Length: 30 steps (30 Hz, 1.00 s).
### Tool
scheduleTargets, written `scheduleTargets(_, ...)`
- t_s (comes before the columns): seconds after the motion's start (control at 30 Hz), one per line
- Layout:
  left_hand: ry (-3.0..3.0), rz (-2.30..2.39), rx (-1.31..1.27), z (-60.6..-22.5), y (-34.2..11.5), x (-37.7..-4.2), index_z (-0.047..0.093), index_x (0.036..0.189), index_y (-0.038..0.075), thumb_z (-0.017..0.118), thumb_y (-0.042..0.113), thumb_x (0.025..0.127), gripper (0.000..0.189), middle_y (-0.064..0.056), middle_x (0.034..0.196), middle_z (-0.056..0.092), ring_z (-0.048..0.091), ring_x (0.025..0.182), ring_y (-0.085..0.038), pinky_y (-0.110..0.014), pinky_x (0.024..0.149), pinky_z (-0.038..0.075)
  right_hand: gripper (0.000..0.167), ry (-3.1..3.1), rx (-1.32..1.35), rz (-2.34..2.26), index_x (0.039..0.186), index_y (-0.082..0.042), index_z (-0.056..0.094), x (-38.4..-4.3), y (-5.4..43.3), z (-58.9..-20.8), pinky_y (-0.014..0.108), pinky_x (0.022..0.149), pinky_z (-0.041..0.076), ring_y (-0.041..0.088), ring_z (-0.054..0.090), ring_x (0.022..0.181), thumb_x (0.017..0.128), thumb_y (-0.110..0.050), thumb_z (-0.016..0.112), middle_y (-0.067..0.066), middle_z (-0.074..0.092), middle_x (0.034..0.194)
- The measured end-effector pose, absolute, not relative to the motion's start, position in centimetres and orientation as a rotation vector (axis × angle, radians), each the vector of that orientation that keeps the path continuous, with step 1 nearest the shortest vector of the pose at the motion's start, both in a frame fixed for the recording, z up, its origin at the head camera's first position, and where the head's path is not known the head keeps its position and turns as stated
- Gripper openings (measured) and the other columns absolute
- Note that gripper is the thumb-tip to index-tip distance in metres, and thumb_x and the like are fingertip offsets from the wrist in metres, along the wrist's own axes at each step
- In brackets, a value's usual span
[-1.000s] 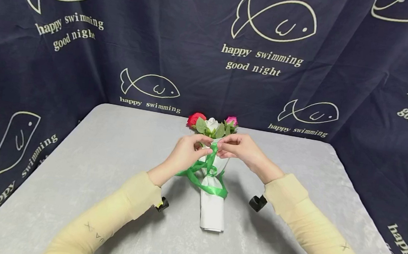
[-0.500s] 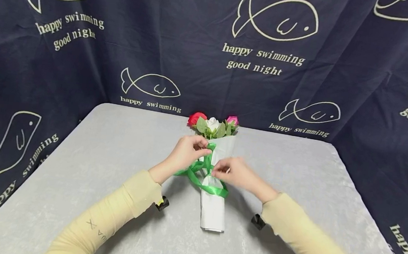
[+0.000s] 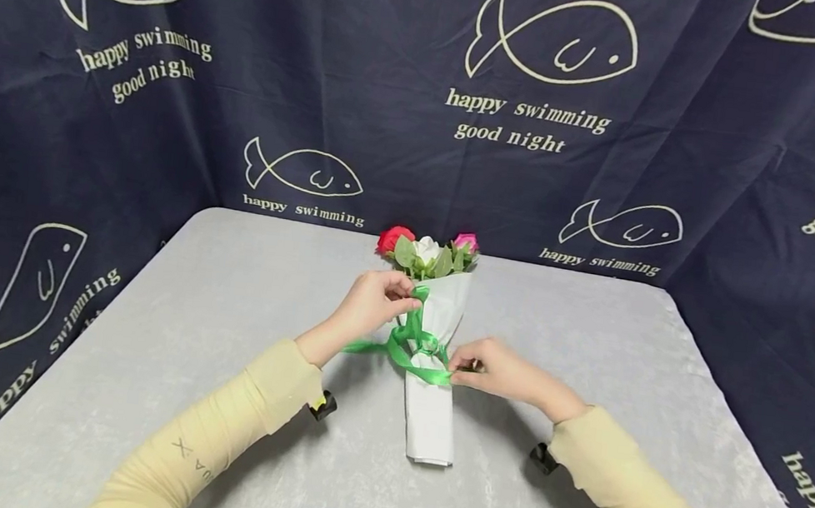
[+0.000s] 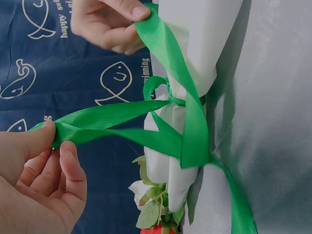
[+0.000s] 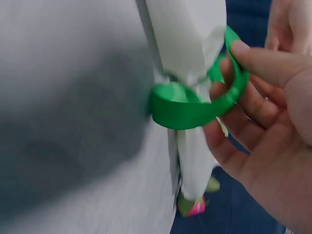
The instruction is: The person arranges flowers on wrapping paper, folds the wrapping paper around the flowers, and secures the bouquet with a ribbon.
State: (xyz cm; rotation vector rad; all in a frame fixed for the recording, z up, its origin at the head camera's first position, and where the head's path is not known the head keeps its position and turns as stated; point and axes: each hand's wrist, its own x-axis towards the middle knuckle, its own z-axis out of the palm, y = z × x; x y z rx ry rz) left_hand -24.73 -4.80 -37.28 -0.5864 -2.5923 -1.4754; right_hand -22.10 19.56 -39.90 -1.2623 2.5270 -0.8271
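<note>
A bouquet in white wrapping paper (image 3: 428, 424) lies on the table, its red rose (image 3: 396, 240), white rose (image 3: 426, 249) and pink rose (image 3: 465, 243) at the far end. Green ribbon (image 3: 412, 363) is tied around its narrow waist. My left hand (image 3: 369, 304) pinches a folded length of ribbon (image 4: 97, 117) between thumb and fingertips, held up from the knot. To the right of the waist, my right hand (image 3: 488, 368) pinches another stretch of ribbon (image 5: 195, 114), which curves in front of the paper. One loose ribbon tail (image 3: 365, 347) trails left, partly behind the left hand.
The grey cloth-covered table (image 3: 240, 268) stretches out on both sides of the bouquet. Behind it hangs a dark blue curtain (image 3: 408, 120) with fish drawings. Black wrist mounts (image 3: 543, 458) sit under the cream sleeves (image 3: 205, 440).
My right hand has left the ribbon top beside the left hand, come down past the knot, and now pinches the lower ribbon at the right. My left hand stays in place, pinching ribbon.
</note>
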Motion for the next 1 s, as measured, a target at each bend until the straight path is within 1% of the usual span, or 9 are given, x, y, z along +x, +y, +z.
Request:
scheduleTargets(0.1,-2.605,-1.475,-0.577,-37.2,-4.8,-24.7,0.068,0.088,0.006,0.075,0.014,0.081,0.013,-0.004,0.083,0.069,0.061,0.072,-0.013,-0.023,0.064,0.051,0.003,2.570,-1.217,-0.736,0.082,-0.009,0.069,-22.2,21.1,-39.8,0.025,0.065,0.051,0.003,0.054,0.068,0.084,-0.008,0.067,-0.002,0.067,0.077)
scheduleTargets(0.23,-2.621,-1.452,-0.575,-37.1,-4.8,-24.7,0.068,0.088,0.006,0.075,0.014,0.081,0.013,-0.004,0.083,0.069,0.062,0.074,-0.013,-0.024,0.069,0.051,0.008,2.707,-1.151,-0.529,0.077,-0.012,0.068,-22.1,23.0,-39.8,0.025,0.065,0.050,0.003,0.053,0.068,0.079,-0.005,0.070,-0.008,0.064,0.075)
scheduleTargets(0.43,-2.624,-1.451,-0.567,-37.1,-4.9,-24.8,0.067,0.087,0.007,0.075,0.015,0.080,0.013,-0.003,0.081,0.068,0.061,0.073,-0.013,-0.024,0.069,0.050,0.011,2.837,-1.073,-0.379,0.072,-0.009,0.067,-22.2,24.5,-39.7,0.021,0.056,0.045,0.004,0.049,0.060,0.075,0.000,0.072,-0.005,0.062,0.069)
scheduleTargets(0.5,-2.618,-1.444,-0.574,-37.1,-4.9,-24.8,0.067,0.086,0.007,0.076,0.015,0.080,0.013,-0.003,0.080,0.068,0.060,0.072,-0.013,-0.024,0.068,0.050,0.014,2.889,-0.997,-0.329,0.068,-0.009,0.065,-22.3,24.7,-39.6,0.021,0.052,0.042,0.005,0.046,0.057,0.075,0.002,0.070,-0.004,0.060,0.066)
scheduleTargets(0.67,-2.602,-1.420,-0.598,-37.1,-4.9,-24.8,0.067,0.084,0.007,0.077,0.016,0.079,0.014,-0.003,0.078,0.067,0.059,0.069,-0.012,-0.023,0.066,0.049,0.021,2.949,-0.668,-0.175,0.063,-0.011,0.058,-22.4,24.5,-38.9,0.025,0.049,0.036,0.012,0.042,0.055,0.077,0.004,0.060,-0.001,0.053,0.062)
scheduleTargets(0.73,-2.603,-1.413,-0.602,-37.1,-4.9,-24.9,0.067,0.083,0.007,0.077,0.016,0.078,0.015,-0.002,0.077,0.067,0.059,0.069,-0.012,-0.023,0.065,0.048,0.019,2.950,-0.585,-0.123,0.065,-0.010,0.060,-22.4,24.3,-38.7,0.028,0.049,0.038,0.015,0.045,0.057,0.077,0.005,0.059,0.001,0.055,0.064)
scheduleTargets(0.83,-2.607,-1.407,-0.605,-37.2,-4.9,-24.9,0.067,0.083,0.007,0.077,0.017,0.078,0.015,-0.002,0.077,0.067,0.059,0.069,-0.011,-0.023,0.066,0.048,0.017,2.984,-0.573,-0.081,0.079,-0.004,0.068,-22.4,23.7,-38.6,0.036,0.055,0.049,0.023,0.058,0.069,0.075,0.008,0.058,0.009,0.063,0.078)
scheduleTargets(0.93,-2.609,-1.413,-0.601,-37.2,-4.9,-24.9,0.067,0.083,0.007,0.077,0.017,0.079,0.015,-0.002,0.077,0.068,0.059,0.069,-0.011,-0.023,0.066,0.049,0.026,3.078,-0.669,-0.158,0.095,0.000,0.069,-22.4,22.5,-38.8,0.042,0.068,0.055,0.031,0.064,0.084,0.073,0.010,0.062,0.014,0.066,0.092)
scheduleTargets(1.0,-2.608,-1.416,-0.600,-37.2,-4.9,-24.9,0.067,0.083,0.007,0.077,0.017,0.079,0.015,-0.002,0.077,0.068,0.060,0.069,-0.011,-0.023,0.066,0.049,0.025,3.126,-0.784,-0.285,0.096,0.001,0.069,-22.3,21.4,-39.0,0.041,0.072,0.055,0.030,0.065,0.085,0.072,0.009,0.066,0.014,0.067,0.092)
